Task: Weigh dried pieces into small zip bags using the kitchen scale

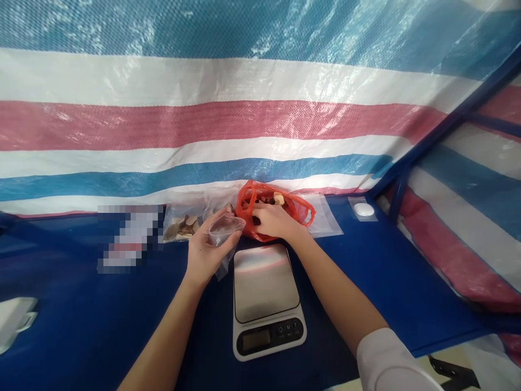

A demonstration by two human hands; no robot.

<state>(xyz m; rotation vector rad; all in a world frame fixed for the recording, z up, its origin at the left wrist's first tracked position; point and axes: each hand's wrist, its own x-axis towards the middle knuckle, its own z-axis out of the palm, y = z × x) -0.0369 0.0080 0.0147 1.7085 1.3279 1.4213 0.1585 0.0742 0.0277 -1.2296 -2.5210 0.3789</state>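
My left hand [205, 247] holds a small clear plastic bag [224, 228] with its mouth held open, just left of a red plastic bag [293, 203] holding brownish pieces. My right hand [273, 221] reaches into the red bag's mouth with its fingers curled; what they hold is hidden. A white kitchen scale [266, 298] with a steel platform lies just in front of both hands, with nothing on it.
Filled clear bags of brownish pieces [183, 225] lie left of the red bag, and flat clear bags [325, 217] lie to its right. A small white round object [363, 209] sits at the back right. A white object [14, 320] is at the far left. A striped tarp wall [244, 108] rises behind the blue table [366, 282].
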